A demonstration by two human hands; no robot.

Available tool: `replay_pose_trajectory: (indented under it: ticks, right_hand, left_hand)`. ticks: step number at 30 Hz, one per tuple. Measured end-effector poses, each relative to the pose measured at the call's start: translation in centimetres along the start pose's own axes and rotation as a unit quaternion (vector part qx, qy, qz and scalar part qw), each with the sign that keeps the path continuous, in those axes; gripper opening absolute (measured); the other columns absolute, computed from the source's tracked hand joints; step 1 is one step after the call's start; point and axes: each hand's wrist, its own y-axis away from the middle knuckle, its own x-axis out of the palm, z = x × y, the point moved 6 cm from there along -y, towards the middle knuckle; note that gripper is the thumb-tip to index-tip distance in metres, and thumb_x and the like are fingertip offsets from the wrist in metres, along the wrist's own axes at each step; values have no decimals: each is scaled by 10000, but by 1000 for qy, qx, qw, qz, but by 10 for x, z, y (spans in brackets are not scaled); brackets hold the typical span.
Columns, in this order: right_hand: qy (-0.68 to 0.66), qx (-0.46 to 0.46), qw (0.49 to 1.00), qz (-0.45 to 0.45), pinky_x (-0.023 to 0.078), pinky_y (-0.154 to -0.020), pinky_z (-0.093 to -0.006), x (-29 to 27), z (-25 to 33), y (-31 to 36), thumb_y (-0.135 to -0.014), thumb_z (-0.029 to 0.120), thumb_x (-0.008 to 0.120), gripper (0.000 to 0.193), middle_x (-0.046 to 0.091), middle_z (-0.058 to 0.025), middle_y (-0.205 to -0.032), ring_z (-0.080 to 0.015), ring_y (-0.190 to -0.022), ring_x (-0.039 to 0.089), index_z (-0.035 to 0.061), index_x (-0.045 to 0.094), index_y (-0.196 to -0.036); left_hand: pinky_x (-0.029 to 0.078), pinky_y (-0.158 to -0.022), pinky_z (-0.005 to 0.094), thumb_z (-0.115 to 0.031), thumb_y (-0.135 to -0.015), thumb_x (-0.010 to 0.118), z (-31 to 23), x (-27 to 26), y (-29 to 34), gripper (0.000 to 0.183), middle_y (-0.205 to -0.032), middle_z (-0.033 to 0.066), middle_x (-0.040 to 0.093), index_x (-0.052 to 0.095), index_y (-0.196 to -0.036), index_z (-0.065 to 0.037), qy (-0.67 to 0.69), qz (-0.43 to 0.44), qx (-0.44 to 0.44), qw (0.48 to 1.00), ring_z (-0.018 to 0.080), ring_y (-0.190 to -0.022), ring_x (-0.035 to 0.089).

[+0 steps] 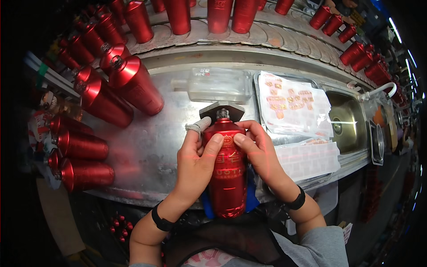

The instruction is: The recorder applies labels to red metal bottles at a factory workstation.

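Red metallic lacquer covers the tall bottle with a narrow threaded neck (227, 171), which lies lengthwise at the near edge of a brushed steel worktop (147, 147), its neck pointing away from the person and its base toward their body. Both hands wrap it from the sides. The left hand (195, 162) curls around the bottle's left shoulder, thumb pressed flat on the front of the bottle; its index finger, wrapped in a pale fabric finger cot (199, 125), sticks up beside the neck. The right hand (260, 153) holds the right shoulder, thumb pressed on the front so that the 2 thumb tips almost meet over the small gold emblem, the other fingers folded behind the bottle. Each wrist carries a black band.

A blue pad (250, 196) shows under the bottle on both sides. Just beyond the neck stands a small grey metal bracket (222, 109), and behind that lies a clear glass bottle on its side (218, 84). To the right, a steel tray holds a sheet of orange-and-gold stickers (291, 104), with a white backing sheet (307, 158) nearer the right hand. More red bottles (133, 84) lie in a cluster on the left, and others stand in rows along the far conveyor (275, 33). A steel sink with a white tap (347, 122) sits at the right.
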Motion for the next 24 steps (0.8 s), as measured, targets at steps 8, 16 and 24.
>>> replay_pose_trajectory:
  ticks: [8,16,24]
  right_hand:
    - [51,-16,998,17,331,-577,-229,-3,0,-12,-862,317,747,415,422,59,-714,-36,-670,397,16,604,-1109]
    - [-56,35,998,25,339,-575,-236,1,2,-9,-843,358,758,470,452,41,-736,-45,-669,388,13,583,-1111]
    - [91,-41,994,43,363,-602,-226,-1,4,-5,-819,345,779,514,462,45,-768,-48,-697,415,39,576,-1180]
  left_hand:
    - [519,-925,295,-157,-974,652,-3,5,0,531,-1248,179,605,417,-1386,81,-1,2,14,1000,163,-1104,616]
    - [520,-916,289,-173,-971,660,1,-1,-1,533,-1230,178,613,427,-1376,83,12,-2,8,1000,154,-1086,618]
    - [536,-892,295,-158,-921,719,-7,5,-5,533,-1181,184,640,468,-1311,107,4,2,-6,1000,167,-1040,644]
